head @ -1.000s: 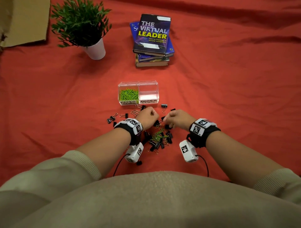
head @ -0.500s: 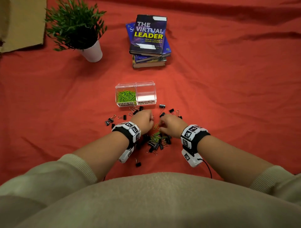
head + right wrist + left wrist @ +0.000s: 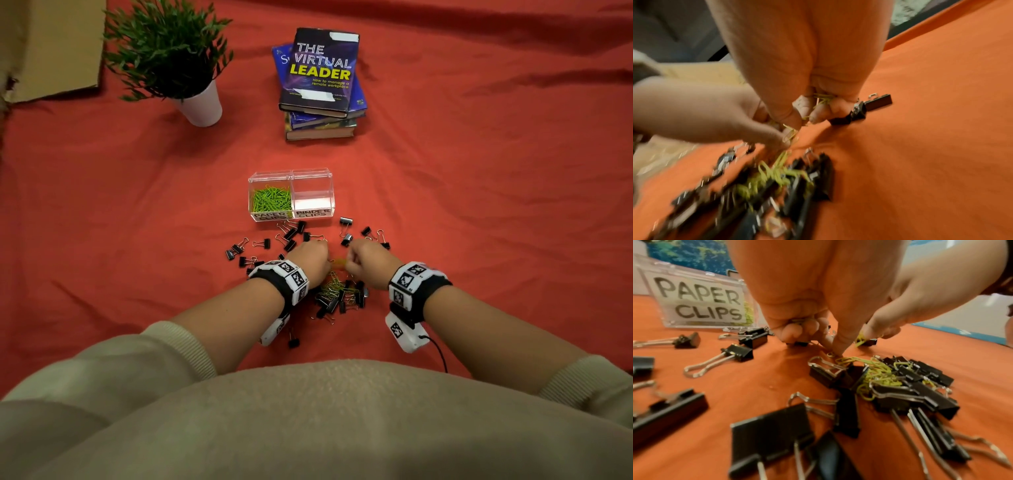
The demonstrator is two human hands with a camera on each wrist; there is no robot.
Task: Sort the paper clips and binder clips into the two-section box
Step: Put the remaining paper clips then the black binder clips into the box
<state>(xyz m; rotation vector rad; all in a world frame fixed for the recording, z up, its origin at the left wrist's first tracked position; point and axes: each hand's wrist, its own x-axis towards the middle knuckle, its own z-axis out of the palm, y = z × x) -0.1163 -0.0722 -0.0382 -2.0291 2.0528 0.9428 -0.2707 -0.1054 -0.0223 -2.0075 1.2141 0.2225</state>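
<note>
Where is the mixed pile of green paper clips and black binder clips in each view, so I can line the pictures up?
Head: mixed pile low centre, between the wrists.
Left wrist: pile right of centre, below the left hand.
Right wrist: pile lower left, blurred.
Shared landmark: the red cloth.

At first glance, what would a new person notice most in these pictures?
Most striking is the mixed pile of black binder clips and green paper clips on the red cloth, where the left hand and the right hand meet, each pinching green paper clips. Just beyond stands the clear two-section box: its left section holds green paper clips, and its right section looks empty. Farther back are a potted plant and a book stack.
</note>
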